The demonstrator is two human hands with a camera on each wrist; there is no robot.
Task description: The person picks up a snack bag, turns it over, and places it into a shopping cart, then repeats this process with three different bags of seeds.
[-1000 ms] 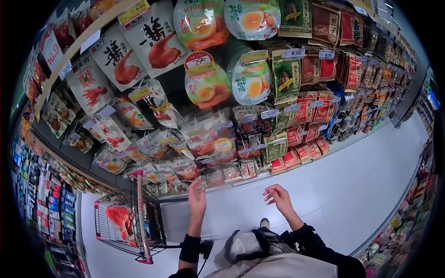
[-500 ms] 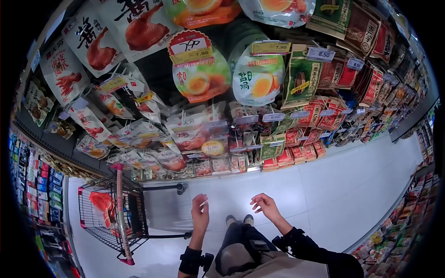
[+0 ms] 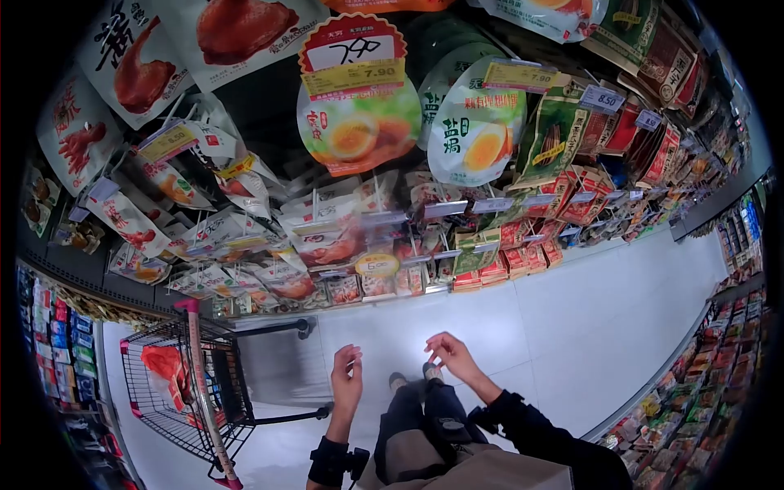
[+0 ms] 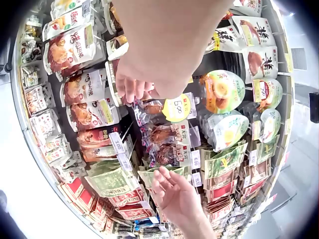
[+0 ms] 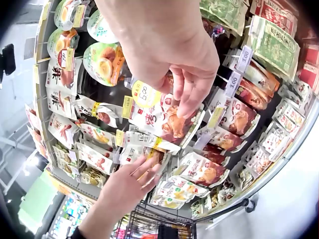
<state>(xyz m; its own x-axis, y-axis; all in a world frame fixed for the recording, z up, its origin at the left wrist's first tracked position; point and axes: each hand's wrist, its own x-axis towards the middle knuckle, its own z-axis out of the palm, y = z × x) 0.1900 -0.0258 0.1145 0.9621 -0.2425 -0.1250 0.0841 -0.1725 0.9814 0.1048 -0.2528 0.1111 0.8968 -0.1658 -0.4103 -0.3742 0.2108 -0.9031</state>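
Note:
In the head view my left hand (image 3: 347, 382) hovers over the aisle floor with its fingers loosely bent and nothing in them. To its right, my right hand (image 3: 453, 359) hangs at a similar height, fingers relaxed and holding nothing. Both are in front of the snack rack, nearest its lower rows of hanging packs (image 3: 376, 287). In the right wrist view my right hand (image 5: 174, 55) overlaps a white pack with a roast-meat picture (image 5: 172, 122) and a round yellow price tag (image 5: 145, 94). Across the left wrist view, small clear packs (image 4: 164, 142) show between the two hands.
A shopping cart (image 3: 196, 392) with a red bag (image 3: 166, 366) in it stands on my left. Egg packs (image 3: 359, 135) and green seed bags (image 3: 551, 139) hang ahead on hooks with price tags. Another stocked shelf (image 3: 678, 408) curves along the right.
The view has tilted and come closer to the rack, which sits larger and higher now. The cart shifts left in view. My right hand has drawn nearer to my left; both stay empty.

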